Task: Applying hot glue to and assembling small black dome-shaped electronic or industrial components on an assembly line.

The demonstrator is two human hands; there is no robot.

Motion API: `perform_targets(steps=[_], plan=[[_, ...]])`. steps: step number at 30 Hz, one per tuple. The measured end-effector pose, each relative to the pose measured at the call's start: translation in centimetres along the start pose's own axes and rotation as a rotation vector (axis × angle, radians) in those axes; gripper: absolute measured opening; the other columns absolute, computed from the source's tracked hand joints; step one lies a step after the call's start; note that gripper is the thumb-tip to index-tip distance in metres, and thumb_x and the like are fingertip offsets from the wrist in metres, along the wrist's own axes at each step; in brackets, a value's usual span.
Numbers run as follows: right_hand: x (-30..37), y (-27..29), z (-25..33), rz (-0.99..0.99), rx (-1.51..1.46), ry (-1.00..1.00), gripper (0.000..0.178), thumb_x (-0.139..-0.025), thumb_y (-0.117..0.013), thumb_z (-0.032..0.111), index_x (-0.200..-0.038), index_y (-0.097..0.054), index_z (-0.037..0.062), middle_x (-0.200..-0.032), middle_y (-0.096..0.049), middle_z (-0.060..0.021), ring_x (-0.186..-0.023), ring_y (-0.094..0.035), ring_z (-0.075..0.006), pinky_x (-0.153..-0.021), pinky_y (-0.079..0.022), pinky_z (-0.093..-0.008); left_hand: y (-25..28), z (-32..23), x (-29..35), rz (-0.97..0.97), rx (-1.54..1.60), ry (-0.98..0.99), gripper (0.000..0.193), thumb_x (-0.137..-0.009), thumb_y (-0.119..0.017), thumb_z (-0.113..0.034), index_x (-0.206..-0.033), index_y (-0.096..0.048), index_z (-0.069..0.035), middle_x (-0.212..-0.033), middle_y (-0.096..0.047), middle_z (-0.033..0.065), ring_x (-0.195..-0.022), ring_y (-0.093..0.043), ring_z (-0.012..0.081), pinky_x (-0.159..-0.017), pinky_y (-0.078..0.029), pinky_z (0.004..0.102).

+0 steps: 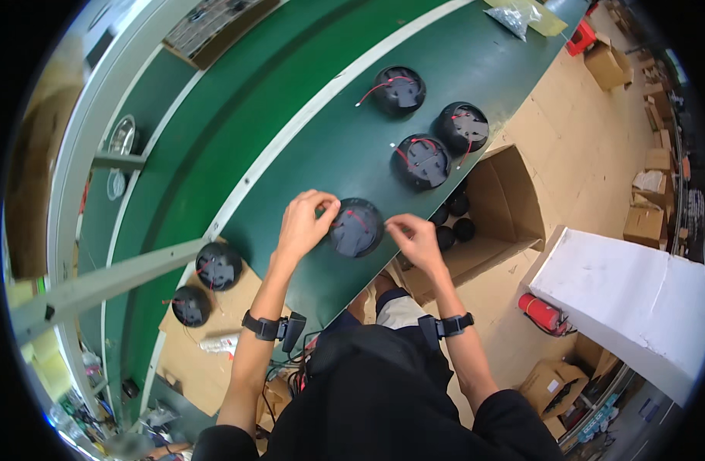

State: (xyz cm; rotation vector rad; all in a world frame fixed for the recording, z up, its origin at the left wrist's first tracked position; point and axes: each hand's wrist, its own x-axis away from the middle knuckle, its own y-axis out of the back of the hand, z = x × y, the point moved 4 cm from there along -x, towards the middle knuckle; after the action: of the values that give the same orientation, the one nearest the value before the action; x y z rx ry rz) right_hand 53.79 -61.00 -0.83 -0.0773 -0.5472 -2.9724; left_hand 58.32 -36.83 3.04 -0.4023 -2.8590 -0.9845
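A round black housing with a recessed grey inner face and a red wire lies on the green bench in front of me. My left hand is at its left rim, thumb and forefinger drawn together beside the red wire. Whether the wire is between those fingertips is too small to tell. At the right rim, my right hand has its fingers closed in a pinch; what they hold, if anything, does not show. Similar black housings with red wires sit farther along the bench: one alone, and a pair close together.
Below the bench's right edge stands an open cardboard box holding several black round pieces. Two more housings rest on cardboard at left. A metal post crosses there. A red fire extinguisher stands beside a white box.
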Motion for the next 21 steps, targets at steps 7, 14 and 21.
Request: perform_targets(steps=[7, 14, 21], plan=[[-10.5, 9.6, -1.8, -0.333, 0.379, 0.045, 0.027, -0.086, -0.073, 0.009, -0.113, -0.07, 0.008, -0.072, -0.058, -0.0099, -0.059, -0.058, -0.0248, -0.058, -0.049, -0.0357, -9.3, -5.6, -12.4, 0.028, 0.239, 0.012, 0.035, -0.085, -0.077, -0.019, -0.111, -0.071, 0.004, -0.085, -0.074, 0.0114, -0.076, -0.07, 0.016, -0.072, -0.055, 0.0299], [-14.6, 11.1, -3.9, -0.195, 0.415, 0.174, 0.02, -0.086, -0.072, 0.009, -0.106, -0.073, 0.0099, -0.078, -0.059, -0.009, -0.066, -0.061, -0.0271, -0.062, -0.049, -0.0368, -10.4, -5.8, -13.3, -0.053, 0.331, 0.032, 0.018, -0.092, -0.07, -0.008, -0.102, -0.074, 0.006, -0.082, -0.074, 0.0086, -0.073, -0.068, 0.0095, -0.068, -0.055, 0.0246], [-14.2, 10.6, -5.5, -0.241, 0.098, 0.025, 0.009, -0.092, -0.067, 0.004, -0.096, -0.064, -0.0033, -0.085, -0.066, -0.0103, -0.072, -0.062, -0.0171, -0.065, -0.05, -0.0303, -11.3, -7.0, -12.9, 0.034, 0.455, -0.014, 0.013, -0.094, -0.067, -0.004, -0.102, -0.072, 0.004, -0.096, -0.073, 0.0101, -0.084, -0.068, 0.013, -0.075, -0.056, 0.0259]])
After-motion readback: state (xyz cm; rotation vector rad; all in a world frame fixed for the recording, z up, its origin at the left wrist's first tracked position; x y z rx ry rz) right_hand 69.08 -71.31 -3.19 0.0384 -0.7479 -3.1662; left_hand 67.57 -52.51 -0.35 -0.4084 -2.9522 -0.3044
